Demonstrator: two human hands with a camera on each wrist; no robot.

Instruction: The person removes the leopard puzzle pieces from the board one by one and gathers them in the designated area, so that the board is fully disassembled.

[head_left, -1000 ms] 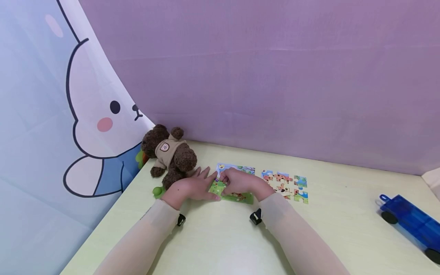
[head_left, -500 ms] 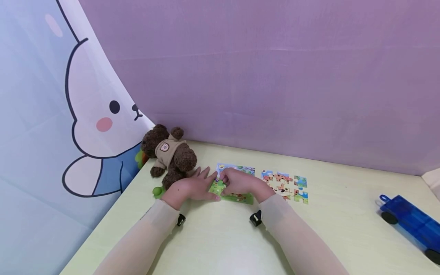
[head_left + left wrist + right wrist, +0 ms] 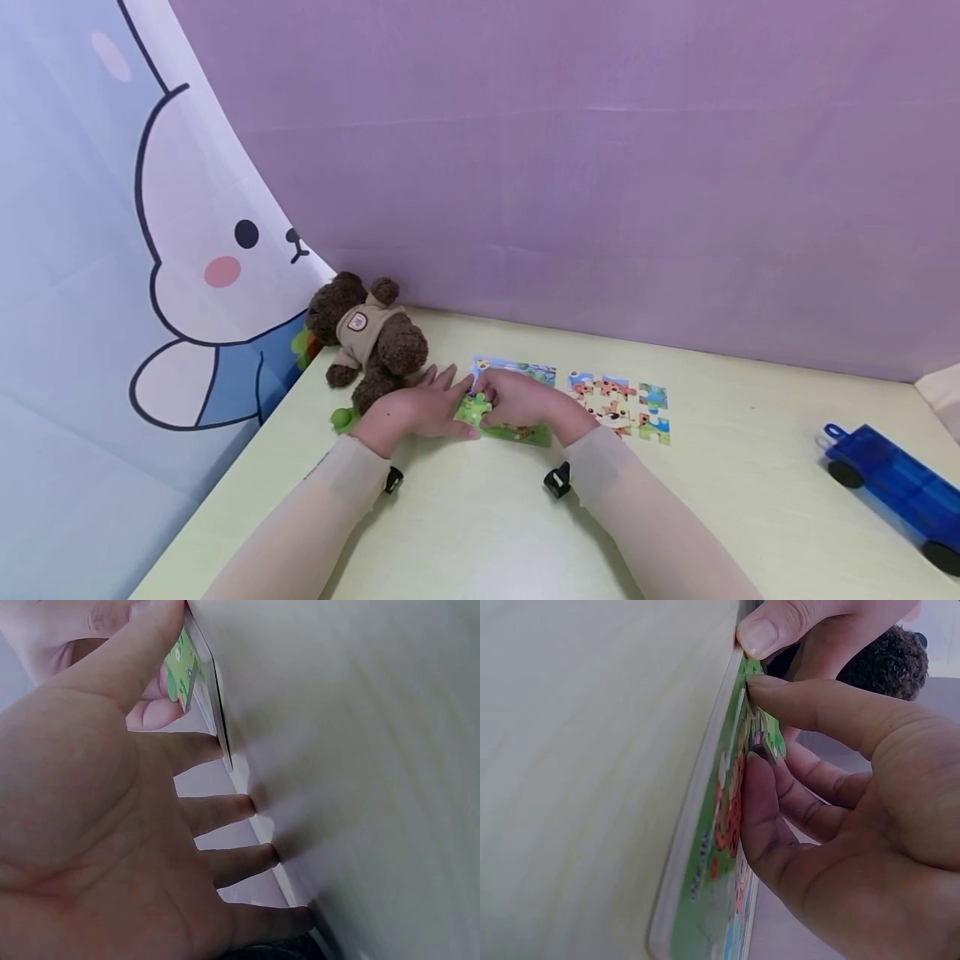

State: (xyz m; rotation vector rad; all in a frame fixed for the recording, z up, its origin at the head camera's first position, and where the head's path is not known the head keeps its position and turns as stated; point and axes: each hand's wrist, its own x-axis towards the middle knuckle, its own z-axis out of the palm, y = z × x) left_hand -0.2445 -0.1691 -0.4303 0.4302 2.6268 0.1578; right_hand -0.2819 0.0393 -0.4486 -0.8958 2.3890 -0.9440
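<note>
A jigsaw puzzle board with a green and blue picture lies flat on the table. At its left edge my left hand rests spread, thumb and index finger touching the board's rim and the other fingertips on the table. My right hand is over the board, its fingers curled. Between them it pinches a light green puzzle piece, which stands tilted off the board in both wrist views. Much of the board's middle is hidden under the right hand.
Several loose puzzle pieces lie right of the board. A brown teddy bear lies behind my left hand, with a small green object beside it. A blue toy car stands far right. A purple cloth hangs behind.
Both hands stay almost in place. The light green puzzle piece at the right fingertips shows more plainly than a second ago. The head view has shifted slightly.
</note>
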